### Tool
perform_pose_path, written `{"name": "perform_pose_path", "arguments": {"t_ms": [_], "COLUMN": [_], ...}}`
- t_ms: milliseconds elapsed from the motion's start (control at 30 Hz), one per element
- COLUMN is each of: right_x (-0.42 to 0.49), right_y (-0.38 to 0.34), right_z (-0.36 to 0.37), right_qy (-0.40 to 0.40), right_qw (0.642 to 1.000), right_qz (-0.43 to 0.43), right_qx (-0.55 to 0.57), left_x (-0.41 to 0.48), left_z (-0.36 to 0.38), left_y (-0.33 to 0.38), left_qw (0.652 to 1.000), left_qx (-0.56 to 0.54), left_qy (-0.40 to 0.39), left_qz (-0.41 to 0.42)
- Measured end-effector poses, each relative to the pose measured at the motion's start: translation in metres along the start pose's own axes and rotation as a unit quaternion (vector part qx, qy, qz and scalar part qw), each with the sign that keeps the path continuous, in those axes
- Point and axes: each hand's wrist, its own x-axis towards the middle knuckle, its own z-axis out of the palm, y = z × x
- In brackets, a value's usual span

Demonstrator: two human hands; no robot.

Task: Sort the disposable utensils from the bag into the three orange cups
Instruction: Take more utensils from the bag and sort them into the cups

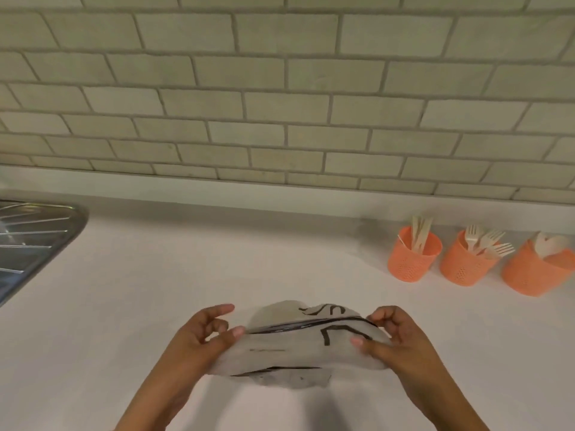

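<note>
Grey-white plastic bag with black markings (295,346) is stretched between the left grip (202,340) and right grip (392,340), each pinching one end, low over the white worktop (155,275). Far right stand three orange perforated cups (463,265) holding pale knives (420,231), forks (488,241) and spoons (549,244).

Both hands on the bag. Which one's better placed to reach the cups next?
Right, likely. The right hand pinches the bag at its end nearer the cups, which stand on that side; the left hand holds the far end.
</note>
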Motion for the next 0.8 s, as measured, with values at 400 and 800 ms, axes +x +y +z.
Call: {"name": "perform_pose_path", "arguments": {"t_ms": [400,800], "right_x": [0.001,-0.002], "right_y": [-0.004,0.01], "right_z": [-0.004,-0.002], "right_qy": [-0.105,-0.185], "right_qw": [0.935,0.91], "right_qz": [0.193,0.215], "right_qx": [0.28,0.303], "left_x": [0.001,0.02], "left_z": [-0.013,0.002], "left_y": [-0.026,-0.021], "left_qw": [0.954,0.884], "left_qx": [0.236,-0.433], "left_qy": [0.147,-0.043], "left_qz": [0.108,-0.172]}}
